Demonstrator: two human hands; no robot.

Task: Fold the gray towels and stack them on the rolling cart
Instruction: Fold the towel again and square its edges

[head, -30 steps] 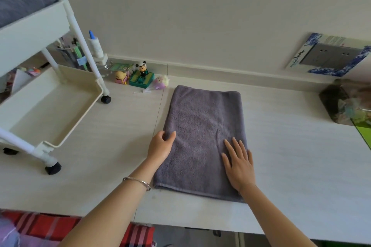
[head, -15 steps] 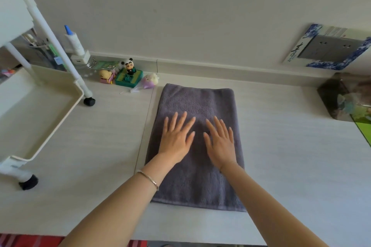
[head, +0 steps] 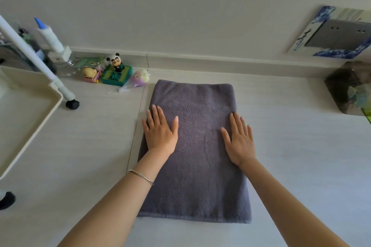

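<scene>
1. Head view: a dark gray terry towel, folded into a long rectangle, lies flat on the pale wood-grain counter, one short edge toward the wall.
2. The left grip rests palm-down on the towel's left margin. Its fingers are straight and close together and the thumb is spread, so it is released and grasps nothing.
3. The right grip lies palm-down at the towel's right margin, fingers straight and lightly fanned. It too is released, merely touching the cloth.
4. A bare band of towel shows between the two grips. More of it runs on past the fingertips toward the wall and back under both forearms.
5. A thin silver bangle sits behind the left grip on the wrist, and a fine chain circles the wrist behind the right grip.
6. Left of the left grip and well apart from the towel stands the cream rolling cart, with its black caster wheel on the counter.
7. Beyond the left grip, near the wall, a small panda figurine stands on a green box, with a purple-and-white toy just beside it.
8. Far to the right of the right grip a dark translucent bag rests on the counter.
</scene>
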